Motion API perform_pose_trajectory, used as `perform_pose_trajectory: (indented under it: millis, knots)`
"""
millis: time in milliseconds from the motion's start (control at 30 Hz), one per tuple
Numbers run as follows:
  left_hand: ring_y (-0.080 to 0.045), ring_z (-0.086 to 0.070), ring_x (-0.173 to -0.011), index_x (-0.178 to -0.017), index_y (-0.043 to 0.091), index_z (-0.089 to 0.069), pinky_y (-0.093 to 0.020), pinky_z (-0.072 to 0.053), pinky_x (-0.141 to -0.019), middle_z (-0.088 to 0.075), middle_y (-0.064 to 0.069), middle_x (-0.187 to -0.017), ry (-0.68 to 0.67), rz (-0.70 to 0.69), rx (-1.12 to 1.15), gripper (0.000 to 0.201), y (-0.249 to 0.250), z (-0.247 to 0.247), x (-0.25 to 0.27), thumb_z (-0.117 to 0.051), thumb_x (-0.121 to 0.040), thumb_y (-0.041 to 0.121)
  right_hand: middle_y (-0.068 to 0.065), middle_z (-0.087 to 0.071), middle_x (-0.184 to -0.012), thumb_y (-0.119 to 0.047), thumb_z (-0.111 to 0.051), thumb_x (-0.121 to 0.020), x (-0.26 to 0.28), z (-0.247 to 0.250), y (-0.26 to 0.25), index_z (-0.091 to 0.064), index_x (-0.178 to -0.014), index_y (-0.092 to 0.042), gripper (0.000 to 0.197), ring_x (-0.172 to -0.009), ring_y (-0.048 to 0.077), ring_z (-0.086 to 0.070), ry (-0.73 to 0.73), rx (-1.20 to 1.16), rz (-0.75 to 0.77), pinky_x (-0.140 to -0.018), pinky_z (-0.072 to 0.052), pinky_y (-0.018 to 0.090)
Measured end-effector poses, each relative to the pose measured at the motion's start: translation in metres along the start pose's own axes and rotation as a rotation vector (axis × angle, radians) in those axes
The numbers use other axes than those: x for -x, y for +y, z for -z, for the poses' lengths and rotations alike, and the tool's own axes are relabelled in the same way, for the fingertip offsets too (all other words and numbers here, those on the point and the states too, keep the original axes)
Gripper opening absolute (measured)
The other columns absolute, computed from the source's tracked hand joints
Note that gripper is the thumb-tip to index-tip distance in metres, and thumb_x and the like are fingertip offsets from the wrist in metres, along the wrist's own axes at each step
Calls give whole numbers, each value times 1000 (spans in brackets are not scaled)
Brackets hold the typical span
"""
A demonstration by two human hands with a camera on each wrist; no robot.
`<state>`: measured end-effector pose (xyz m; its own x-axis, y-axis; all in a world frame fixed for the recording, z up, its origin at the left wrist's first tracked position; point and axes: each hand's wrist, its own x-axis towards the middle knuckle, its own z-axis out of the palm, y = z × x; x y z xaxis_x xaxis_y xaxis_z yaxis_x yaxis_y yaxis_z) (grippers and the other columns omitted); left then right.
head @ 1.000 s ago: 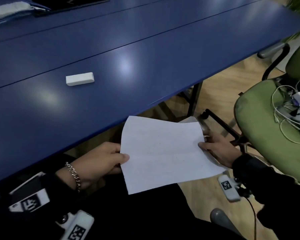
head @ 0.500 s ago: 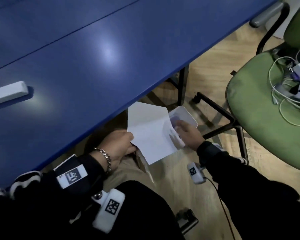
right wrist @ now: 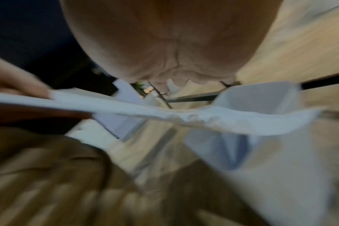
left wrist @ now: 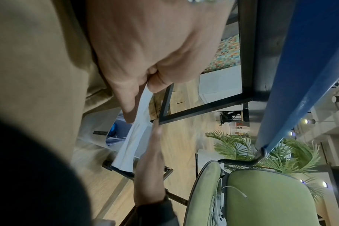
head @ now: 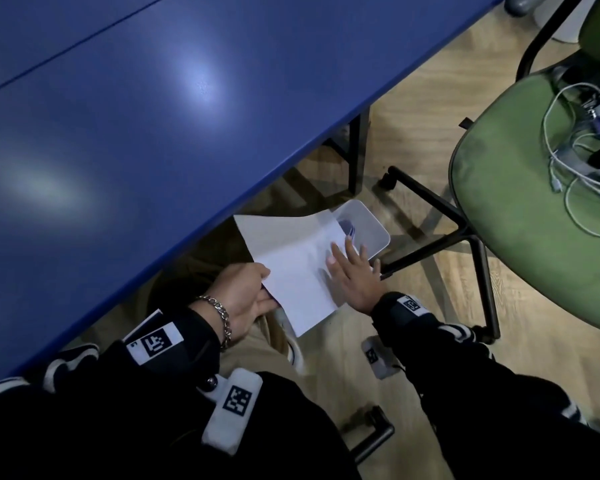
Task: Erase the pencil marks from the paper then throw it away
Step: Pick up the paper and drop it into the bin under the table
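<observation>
Hands: left hand [head: 245, 292] pinches the near-left edge of the paper [head: 291, 268], thumb on top; right hand [head: 352, 275] lies flat and spread on the sheet's right part, fingers straight, pressing down. Paper: thin, white, creased, bowed under the palm, held low under the desk [head: 153, 133] edge, its far corner over the bin [head: 374, 230]. Bin: small, white, smooth plastic, rounded rectangle, on pale wood floor. Step: discarding, judged from the sheet's place. Next: left hand lets go, right pushes the sheet in. Right: green padded chair [head: 520, 209], cables on seat.
</observation>
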<state>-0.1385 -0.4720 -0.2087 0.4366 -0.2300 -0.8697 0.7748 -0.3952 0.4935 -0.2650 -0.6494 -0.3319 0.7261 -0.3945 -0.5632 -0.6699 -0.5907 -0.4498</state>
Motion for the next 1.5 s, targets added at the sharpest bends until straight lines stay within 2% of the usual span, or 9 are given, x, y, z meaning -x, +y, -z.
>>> perform_pose_trajectory:
  millis: [167,333,533,633,700,867,1267,1433,1500]
  knots:
    - [-29,-75,-97,-115,2,-67,-41,-61,-80,-77,-19,-110,-8,-21,-29,29,-1,-2,2,-39,-104,1,-16,6,-168,-48,-16,-109,24,-6,-47,0,-156,-50,50,-154,11,13,-75,-191,567,-124,10,38]
    - [-30,-75,-100,-105,1,-66,-40,-62,-78,-78,-18,-106,-27,-25,-75,23,-2,2,4,-43,-105,1,0,9,-169,-71,-8,-95,-43,-18,-5,-2,-157,-41,69,-154,35,11,16,188,-141,-115,4,72]
    - [-38,-72,-110,-102,3,-67,-49,-62,-89,-73,-26,-112,-45,-52,-121,23,1,-1,10,-43,-102,2,-1,-10,-169,-44,-15,-109,-5,4,-89,-16,-155,-50,46,-156,16,3,1,-267,675,-124,6,47]
    - [-42,-69,-114,-104,4,-69,-58,-57,-97,-71,-28,-119,-29,-79,-96,22,1,1,14,-47,-102,4,-6,3,-170,-68,-4,-98,-33,-9,-41,-14,-153,-57,57,-155,27,13,-56,151,241,-117,13,66]
    - [-38,-73,-105,-104,4,-70,-59,-55,-97,-75,-22,-111,-7,-97,-77,21,2,4,15,-50,-100,7,5,-17,-167,-58,-22,-104,-46,1,-10,-37,-150,-41,52,-154,34,-7,43,201,13,-120,-1,64]
    - [-37,-75,-102,-114,1,-73,-55,-56,-98,-78,-18,-107,19,-81,15,28,0,15,13,-54,-97,14,-1,-60,-126,-35,-50,-104,-42,16,8,-58,-134,-19,35,-120,21,-55,158,-470,-79,-104,-39,30]
    - [-21,-71,-95,-96,10,-73,-36,-55,-88,-79,-6,-102,19,-278,125,20,11,32,12,-53,-97,12,17,-70,-115,-33,-72,-84,-37,15,1,-63,-131,-4,56,-105,37,-66,-374,-1392,-297,-102,-49,49]
    - [-11,-70,-73,-83,8,-69,-36,-52,-87,-78,2,-77,153,-348,247,29,17,39,5,-50,-103,5,22,-63,-118,-65,-72,-77,-19,21,30,-56,-137,-6,85,-94,37,-66,-465,-1494,-429,-86,-54,45]
    - [-11,-71,-72,-80,14,-75,-31,-55,-76,-78,6,-75,153,-334,243,34,18,40,6,-51,-104,7,22,-63,-123,-43,-74,-87,-11,20,36,-49,-142,1,75,-99,35,-66,-524,-1532,-350,-94,-51,46]
